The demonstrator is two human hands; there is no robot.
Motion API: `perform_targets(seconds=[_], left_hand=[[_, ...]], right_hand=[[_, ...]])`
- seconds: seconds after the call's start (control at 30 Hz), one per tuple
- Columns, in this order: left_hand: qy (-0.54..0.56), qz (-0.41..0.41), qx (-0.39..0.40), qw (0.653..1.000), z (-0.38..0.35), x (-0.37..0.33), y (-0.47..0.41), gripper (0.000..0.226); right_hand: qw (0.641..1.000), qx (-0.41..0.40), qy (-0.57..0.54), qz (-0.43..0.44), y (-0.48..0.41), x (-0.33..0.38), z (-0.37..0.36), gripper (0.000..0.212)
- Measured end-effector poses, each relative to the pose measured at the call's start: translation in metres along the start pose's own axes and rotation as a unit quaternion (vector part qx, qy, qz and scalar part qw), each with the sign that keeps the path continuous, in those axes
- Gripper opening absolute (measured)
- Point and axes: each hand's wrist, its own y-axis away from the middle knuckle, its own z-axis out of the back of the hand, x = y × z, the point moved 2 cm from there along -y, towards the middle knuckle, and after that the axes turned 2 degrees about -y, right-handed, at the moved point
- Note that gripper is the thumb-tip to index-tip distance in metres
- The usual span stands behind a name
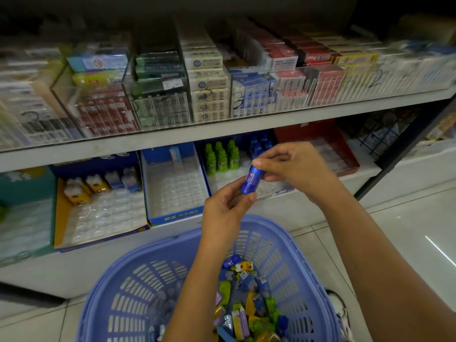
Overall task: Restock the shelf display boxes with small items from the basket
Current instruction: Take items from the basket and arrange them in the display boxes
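A small blue bottle point(251, 180) is held between both hands above the basket. My left hand point(225, 208) pinches its lower end and my right hand point(293, 166) pinches its top. Below, a blue plastic basket point(138, 280) holds several small blue, green and yellow items point(246, 304). On the lower shelf, a display box point(222, 183) holds several green bottles point(220, 156) and blue bottles point(259, 144) at its back. Beside it an almost bare blue box point(172, 215) shows its clear tray. Farther left, a yellow-sided box point(60, 213) has a few bottles at the back.
The upper shelf point(222, 127) carries clear bins packed with small cartons. A red box point(345, 154) stands right of the display boxes. A dark shelf post point(404, 144) slants down at the right, with pale floor tiles point(407, 230) beyond. A shoe point(340, 309) shows beside the basket.
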Motion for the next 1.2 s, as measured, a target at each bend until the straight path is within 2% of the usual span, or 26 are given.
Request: perform_targets(seconds=[0.2, 0.3, 0.53, 0.7, 0.83, 0.93, 1.0, 1.1, 1.2], left_hand=[[-0.053, -0.048, -0.066, 0.995, -0.007, -0.001, 0.002, 0.036], [-0.080, -0.071, -0.100, 0.989, -0.011, 0.000, 0.002, 0.039], [-0.118, -0.096, -0.121, 0.981, -0.013, 0.004, -0.002, 0.039], [-0.146, -0.136, -0.154, 0.968, -0.017, 0.005, -0.003, 0.040], [-0.182, -0.180, -0.176, 0.951, -0.018, 0.007, -0.004, 0.038], [-0.210, -0.158, -0.122, 0.957, -0.020, 0.009, -0.006, 0.039], [-0.269, -0.143, -0.053, 0.951, -0.021, 0.013, -0.009, 0.042], [-0.429, -0.117, 0.050, 0.894, -0.023, 0.025, -0.012, 0.055], [-0.522, -0.065, 0.099, 0.844, -0.022, 0.038, -0.010, 0.067]], right_hand=[[0.998, -0.019, -0.044, -0.048, 0.002, -0.003, 0.002, 0.020], [0.996, -0.002, -0.069, -0.065, 0.004, -0.004, 0.001, 0.020], [0.993, 0.033, -0.083, -0.071, 0.005, -0.008, 0.003, 0.022], [0.991, 0.039, -0.083, -0.098, 0.002, -0.011, 0.002, 0.036], [0.991, 0.040, -0.088, -0.097, 0.000, -0.015, 0.006, 0.023], [0.996, 0.011, -0.073, -0.058, -0.006, -0.016, 0.012, 0.017], [0.999, -0.027, 0.005, -0.015, -0.016, -0.016, 0.025, 0.020], [0.985, -0.061, 0.157, 0.031, -0.040, -0.018, 0.044, 0.024], [0.978, -0.022, 0.208, 0.006, -0.068, -0.029, 0.051, 0.026]])
